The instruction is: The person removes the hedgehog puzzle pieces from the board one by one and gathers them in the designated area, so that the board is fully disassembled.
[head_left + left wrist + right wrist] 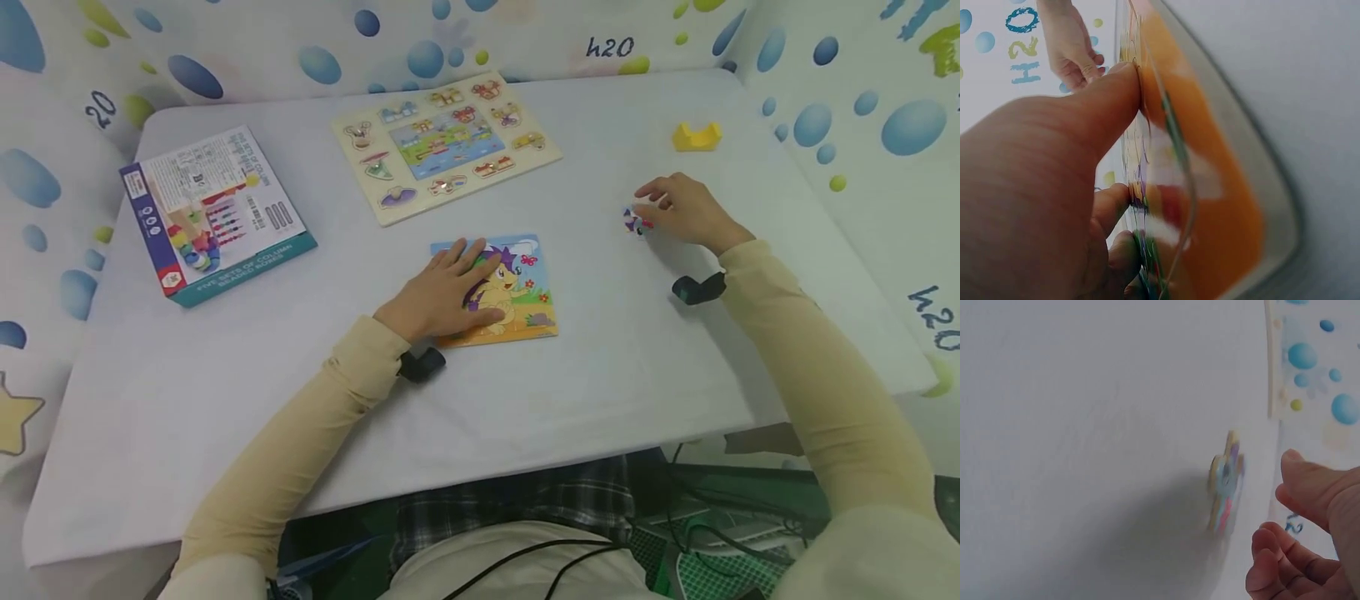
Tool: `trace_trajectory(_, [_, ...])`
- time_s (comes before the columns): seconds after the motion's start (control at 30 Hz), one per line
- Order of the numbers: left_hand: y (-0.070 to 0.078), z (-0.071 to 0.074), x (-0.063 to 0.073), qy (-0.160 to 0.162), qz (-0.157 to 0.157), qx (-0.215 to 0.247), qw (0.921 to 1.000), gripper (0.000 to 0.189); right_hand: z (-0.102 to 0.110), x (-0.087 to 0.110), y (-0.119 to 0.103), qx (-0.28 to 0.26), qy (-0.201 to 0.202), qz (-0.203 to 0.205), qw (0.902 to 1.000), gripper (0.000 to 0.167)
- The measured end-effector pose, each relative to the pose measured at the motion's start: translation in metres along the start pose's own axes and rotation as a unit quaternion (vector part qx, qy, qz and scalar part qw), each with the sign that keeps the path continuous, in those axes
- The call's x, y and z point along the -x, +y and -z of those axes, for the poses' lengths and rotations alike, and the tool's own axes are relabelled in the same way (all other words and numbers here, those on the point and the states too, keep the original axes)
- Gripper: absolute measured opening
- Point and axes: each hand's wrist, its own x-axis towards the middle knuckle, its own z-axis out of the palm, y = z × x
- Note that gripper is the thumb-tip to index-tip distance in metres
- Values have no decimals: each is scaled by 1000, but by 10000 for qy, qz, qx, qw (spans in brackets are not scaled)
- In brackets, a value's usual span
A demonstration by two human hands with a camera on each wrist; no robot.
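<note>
My left hand (448, 293) rests with spread fingers on a square picture puzzle (534, 287) showing a cartoon animal with purple spikes. Part of the picture lies hidden beneath that hand. In the left wrist view, the thumb and fingertips of the left hand (1041, 181) touch the puzzle's face (1213, 181). On the right, my right hand (690, 208) hovers beside a small colourful wooden piece (636, 222). Seen from the right wrist, the piece (1225, 481) lies on the white cloth, with a gap between it and the relaxed fingers of the right hand (1341, 506).
A wooden peg puzzle board (468, 185) with vehicle pieces lies at the back middle. To the left is a boxed beaded toy set (232, 221). At the back right sits a yellow curved block (697, 137). White cloth covers the table (225, 417), with patterned walls around it.
</note>
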Motion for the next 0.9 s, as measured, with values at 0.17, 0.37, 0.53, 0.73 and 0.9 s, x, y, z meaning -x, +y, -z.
trace_trajectory(0.17, [2,2,0,35,-13,-55,10000,83,-12,-2,-29,181,-12,452,9988,39])
trace_trajectory(0.37, [2,0,0,146,36,-53,9999,84,-40,-2,-97,205,-614,1041,9925,34])
trace_trajectory(0.53, [-1,-3,2,249,61,253,9994,93,-63,-4,-136,280,-894,1563,9833,29])
trace_trajectory(0.73, [-7,-2,6,184,216,231,9993,104,-77,-6,-148,472,-874,1500,9837,29])
trace_trajectory(0.9, [-8,0,11,193,343,53,9992,106,-79,-7,-151,559,-756,1343,9865,28])
